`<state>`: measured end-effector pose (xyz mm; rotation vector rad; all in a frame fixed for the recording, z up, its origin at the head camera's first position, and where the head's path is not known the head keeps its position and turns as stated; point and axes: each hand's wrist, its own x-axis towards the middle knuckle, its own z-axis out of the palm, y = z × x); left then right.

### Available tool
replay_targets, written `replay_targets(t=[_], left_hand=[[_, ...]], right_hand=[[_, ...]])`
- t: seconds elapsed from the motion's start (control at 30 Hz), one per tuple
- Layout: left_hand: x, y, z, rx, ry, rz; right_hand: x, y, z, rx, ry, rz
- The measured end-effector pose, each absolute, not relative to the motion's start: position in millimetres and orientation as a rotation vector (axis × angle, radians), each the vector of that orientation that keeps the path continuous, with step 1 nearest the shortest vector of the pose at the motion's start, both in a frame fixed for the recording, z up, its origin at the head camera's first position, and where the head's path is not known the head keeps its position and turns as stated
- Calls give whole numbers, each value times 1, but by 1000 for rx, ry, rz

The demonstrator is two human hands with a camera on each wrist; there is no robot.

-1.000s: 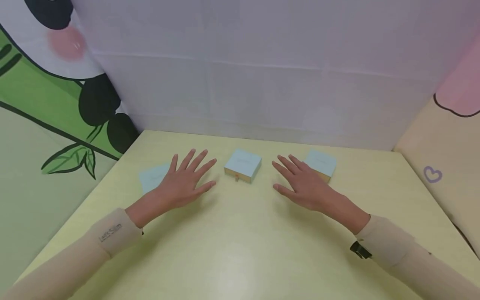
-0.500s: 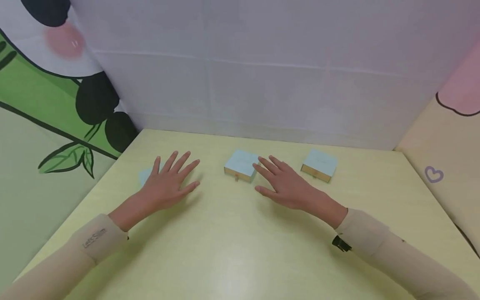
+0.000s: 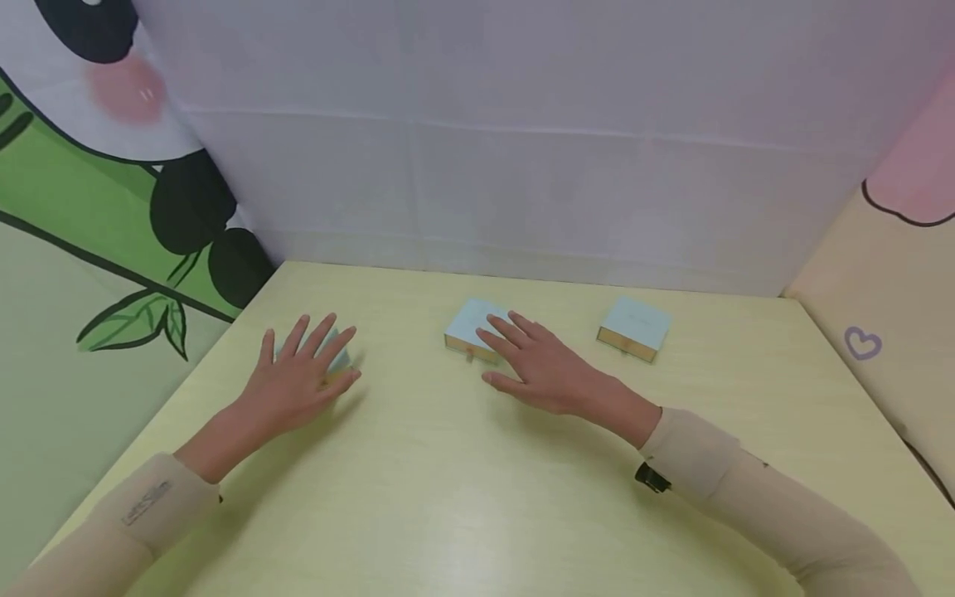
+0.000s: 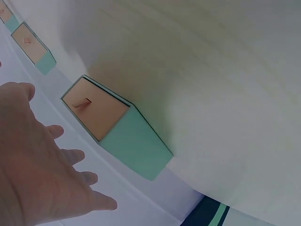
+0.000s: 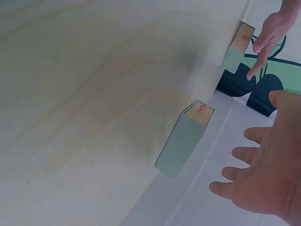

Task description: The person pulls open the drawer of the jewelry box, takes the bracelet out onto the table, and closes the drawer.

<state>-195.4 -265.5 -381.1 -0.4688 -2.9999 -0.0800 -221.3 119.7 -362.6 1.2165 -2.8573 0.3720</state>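
Three small light-blue drawer boxes with tan fronts and short pull tabs lie in a row on the table. My left hand [image 3: 291, 385], fingers spread, is over the left box [image 3: 340, 361] and hides most of it in the head view. In the left wrist view that box [image 4: 136, 146] shows its tan front and tab, apart from the fingers. My right hand [image 3: 555, 373] is spread too, its fingertips overlapping the right side of the middle box [image 3: 468, 319]. The right wrist view shows a gap between that box [image 5: 181, 141] and the fingers. Both hands hold nothing.
The right box [image 3: 634, 327] lies beyond my right forearm. The pale yellow table [image 3: 462, 481] ends at a whitish hanging cloth [image 3: 522, 182]. Printed panels stand at both sides, with a green leaf [image 3: 134, 319] on the left and a heart [image 3: 862, 342] on the right.
Both hands have moved left. The left hand now covers more of the left box; the right hand has left the right box uncovered and come over the middle one. The boxes have stayed put.
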Motion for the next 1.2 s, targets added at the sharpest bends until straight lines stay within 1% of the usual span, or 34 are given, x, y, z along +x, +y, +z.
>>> replay_targets(t=[0.27,0.63,0.93,1.2], left_hand=[[-190,-281,-385,-389,-3049,-100],[-187,-297,-388,-369,-3082,-107],[-189,-300,-390,-410,-3088,-115],[-192,-299,-391,-516,-3063,-177]], right_hand=[[-224,105,-363,1256,-2870,398],[-226,82,-364,1304,-2875,425],[-227,67,-367,1349,-2854,414],[-227,56,-366,1377,-2877,389]])
